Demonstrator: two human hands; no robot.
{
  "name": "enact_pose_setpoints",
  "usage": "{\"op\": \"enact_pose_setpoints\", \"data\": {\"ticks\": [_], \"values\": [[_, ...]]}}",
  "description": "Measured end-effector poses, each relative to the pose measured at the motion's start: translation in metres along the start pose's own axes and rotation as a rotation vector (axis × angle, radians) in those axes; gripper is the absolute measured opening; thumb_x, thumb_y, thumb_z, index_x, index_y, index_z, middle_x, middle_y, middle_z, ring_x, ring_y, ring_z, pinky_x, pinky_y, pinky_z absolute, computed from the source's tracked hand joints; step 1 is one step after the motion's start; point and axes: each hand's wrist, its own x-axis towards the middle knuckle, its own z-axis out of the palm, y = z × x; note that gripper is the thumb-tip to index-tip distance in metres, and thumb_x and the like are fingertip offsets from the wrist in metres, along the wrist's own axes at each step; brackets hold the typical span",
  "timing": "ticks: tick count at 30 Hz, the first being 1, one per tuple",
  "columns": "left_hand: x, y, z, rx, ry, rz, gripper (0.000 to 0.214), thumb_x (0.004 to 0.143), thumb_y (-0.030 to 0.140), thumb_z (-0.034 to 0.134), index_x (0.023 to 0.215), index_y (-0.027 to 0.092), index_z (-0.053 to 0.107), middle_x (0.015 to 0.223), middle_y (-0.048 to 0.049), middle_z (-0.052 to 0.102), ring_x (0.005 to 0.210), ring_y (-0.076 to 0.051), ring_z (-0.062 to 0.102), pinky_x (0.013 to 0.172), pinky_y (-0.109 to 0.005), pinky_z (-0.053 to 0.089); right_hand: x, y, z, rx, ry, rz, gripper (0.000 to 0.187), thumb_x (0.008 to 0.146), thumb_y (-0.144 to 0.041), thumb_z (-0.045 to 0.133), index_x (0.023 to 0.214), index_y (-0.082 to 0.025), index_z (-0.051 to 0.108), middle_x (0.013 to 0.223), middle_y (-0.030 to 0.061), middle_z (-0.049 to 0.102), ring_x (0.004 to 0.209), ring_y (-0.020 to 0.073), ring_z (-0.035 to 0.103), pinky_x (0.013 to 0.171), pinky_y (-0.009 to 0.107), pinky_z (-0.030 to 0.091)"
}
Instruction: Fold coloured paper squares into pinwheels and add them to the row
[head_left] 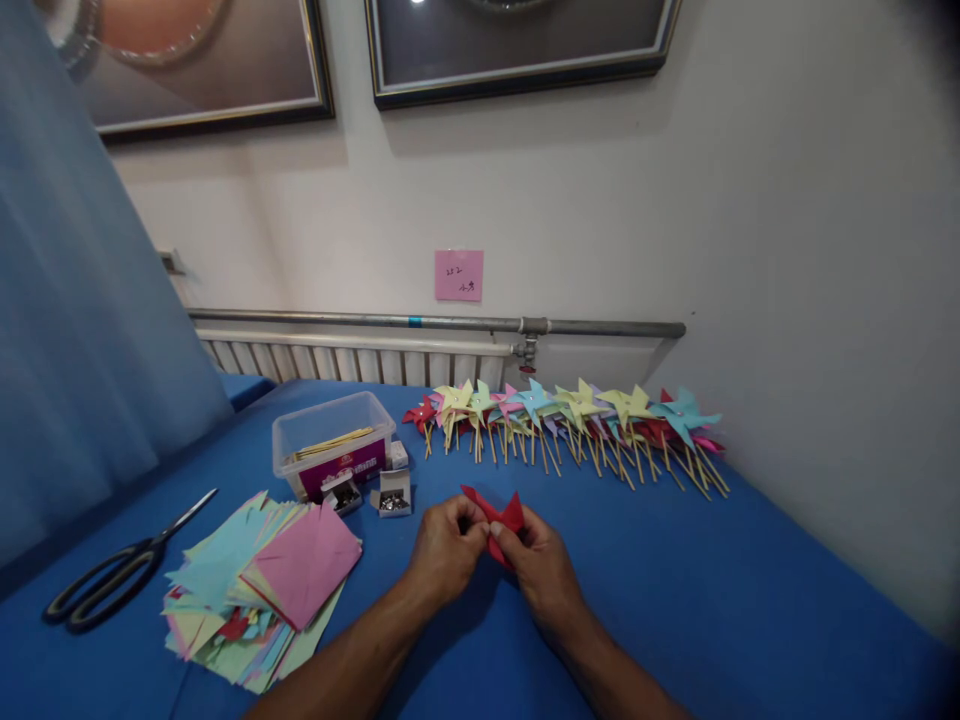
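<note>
A folded red paper piece [507, 518] sits over the blue table [675, 600], the left hand [448, 545] and right hand [546, 568] each closed in a fingertip pinch on it. Beyond lie stick-mounted multicoloured paper pinwheels [581, 405]; leftward, a loose pile of coloured paper sheets [304, 565].

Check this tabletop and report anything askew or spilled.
The coloured paper pile, left of the left hand, looks askew: it fans out at uneven angles, with smaller coloured pieces showing in it. Nothing looks spilled: the metal fasteners sit in open boxes.
</note>
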Motion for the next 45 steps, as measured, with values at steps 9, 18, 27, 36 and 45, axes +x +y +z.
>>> {"op": "enact_pose_setpoints", "data": {"ticks": [9,18,27,36,45], "values": [[-0.001,-0.001,0.002,-0.035,0.058,0.031,0.008,0.072,0.021,0.060,0.065,0.017,0.057,0.060,0.0029,0.054,0.058,-0.010,0.046,0.056,-0.022,0.035,0.005,0.007,-0.003,0.080,0.023,0.038,0.028,0.071,-0.045,0.074,0.079,-0.019,0.069,0.072,0.0010,0.069,0.065,0.0177,0.058,0.062,0.028,0.045],[0.002,0.006,-0.004,-0.440,0.020,-0.265,0.027,0.062,0.037,0.073,0.063,0.017,0.055,0.052,0.0044,0.049,0.049,-0.008,0.041,0.051,-0.023,0.031,0.006,0.005,-0.006,0.301,-0.052,0.132,0.037,0.069,-0.048,0.080,0.090,-0.019,0.073,0.081,0.0048,0.076,0.075,0.0237,0.068,0.073,0.035,0.051],[0.005,0.000,0.000,-0.475,-0.087,-0.302,0.022,0.051,0.027,0.074,0.065,0.012,0.065,0.057,-0.0013,0.061,0.049,-0.010,0.049,0.052,-0.023,0.035,0.005,0.006,-0.003,0.146,-0.037,0.054,0.025,0.070,-0.039,0.077,0.077,-0.020,0.063,0.067,-0.0025,0.064,0.062,0.0145,0.056,0.061,0.027,0.044],[0.006,-0.004,0.003,-0.439,-0.066,-0.272,0.022,0.053,0.028,0.074,0.065,0.011,0.068,0.057,-0.0015,0.061,0.047,-0.008,0.045,0.049,-0.022,0.033,0.004,-0.002,0.000,0.156,-0.036,0.063,0.030,0.067,-0.039,0.080,0.083,-0.021,0.062,0.077,0.0014,0.070,0.071,0.0193,0.064,0.069,0.031,0.050],[0.008,-0.009,0.004,-0.410,-0.040,-0.152,0.018,0.057,0.028,0.072,0.060,0.012,0.064,0.051,0.0017,0.054,0.045,-0.007,0.039,0.048,-0.021,0.028,-0.001,-0.004,0.000,0.287,-0.102,0.093,0.045,0.066,-0.047,0.083,0.098,-0.019,0.068,0.097,0.0079,0.076,0.092,0.0256,0.070,0.086,0.038,0.053]]}}
